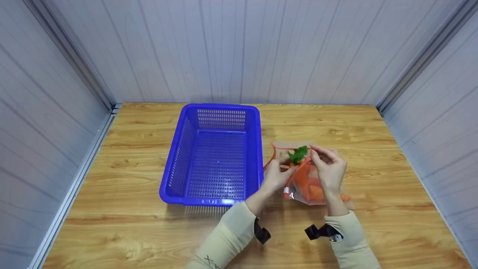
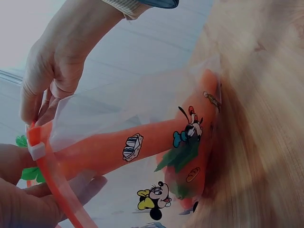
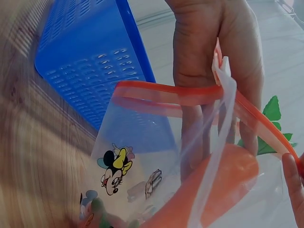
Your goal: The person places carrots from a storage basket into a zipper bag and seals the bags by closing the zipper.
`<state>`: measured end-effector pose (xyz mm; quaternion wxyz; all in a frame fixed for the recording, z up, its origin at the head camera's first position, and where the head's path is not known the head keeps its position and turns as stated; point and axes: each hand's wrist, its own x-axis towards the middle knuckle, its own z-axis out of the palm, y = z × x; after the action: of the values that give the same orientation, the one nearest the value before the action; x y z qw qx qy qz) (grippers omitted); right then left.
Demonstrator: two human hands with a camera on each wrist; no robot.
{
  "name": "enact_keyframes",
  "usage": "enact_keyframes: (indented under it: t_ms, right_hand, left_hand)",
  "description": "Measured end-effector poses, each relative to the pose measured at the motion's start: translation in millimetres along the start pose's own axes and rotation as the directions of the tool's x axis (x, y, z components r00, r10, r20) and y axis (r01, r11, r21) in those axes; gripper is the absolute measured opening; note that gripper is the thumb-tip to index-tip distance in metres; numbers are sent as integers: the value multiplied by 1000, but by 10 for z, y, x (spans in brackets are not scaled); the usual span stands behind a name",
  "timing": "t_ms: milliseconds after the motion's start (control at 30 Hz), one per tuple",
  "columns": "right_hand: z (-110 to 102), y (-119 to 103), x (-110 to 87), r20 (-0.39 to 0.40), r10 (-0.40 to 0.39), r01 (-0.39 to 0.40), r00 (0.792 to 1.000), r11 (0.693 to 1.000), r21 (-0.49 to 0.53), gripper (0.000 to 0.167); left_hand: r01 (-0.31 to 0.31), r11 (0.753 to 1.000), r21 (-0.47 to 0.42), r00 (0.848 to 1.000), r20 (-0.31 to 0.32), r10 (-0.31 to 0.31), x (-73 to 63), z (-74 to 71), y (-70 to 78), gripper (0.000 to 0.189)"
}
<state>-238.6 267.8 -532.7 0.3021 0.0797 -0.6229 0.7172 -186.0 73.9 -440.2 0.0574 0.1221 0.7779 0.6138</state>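
A clear zip bag (image 2: pixel 114 107) with an orange rim and cartoon prints stands open right of the basket. My left hand (image 1: pixel 275 177) reaches through its mouth and holds a carrot (image 2: pixel 109 152) near the leafy end, thumb and fingers on either side. Green leaves (image 1: pixel 297 154) of that carrot stick out above the orange rim. With thumb and fingertips, my right hand (image 1: pixel 331 168) pinches the bag's rim on the right side. Deeper in the bag lies another carrot (image 2: pixel 207 85) with dark green leaves (image 2: pixel 183 156), partly covered by the prints. A white slider (image 2: pixel 37 151) sits on the rim.
A blue perforated basket (image 1: pixel 168 168) stands just left of the bag, with nothing inside. Both rest on a wood-grain table (image 1: pixel 123 224). Pale panel walls (image 1: pixel 224 52) enclose its back and sides.
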Motion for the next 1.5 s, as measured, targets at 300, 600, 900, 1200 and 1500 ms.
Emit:
enact_keyframes:
  t_ms: [300,600,900,1200,1500]
  right_hand:
    - [46,-11,-24,-26,-32,31,999,997,-65,20]
    - [334,-604,-86,-39,-9,8,999,1000,-22,18]
    - [442,-849,-79,-17,28,-28,999,999,19,14]
    - [582,-1320,-11,-3,-5,4,1000,993,-119,13]
    - [362,-1139,173,84,-94,106,992,981,-164,13]
  left_hand:
    - [36,968,248,998,-59,-22,39,40,-26,23]
    - [12,972,234,998,-59,1,29,15,-5,14]
    - [-11,988,152,1000,10,10,-10,-93,98,31]
    - [-108,987,120,994,14,107,-67,-240,241,24]
    - [-173,977,122,983,-43,179,-109,-422,398,18]
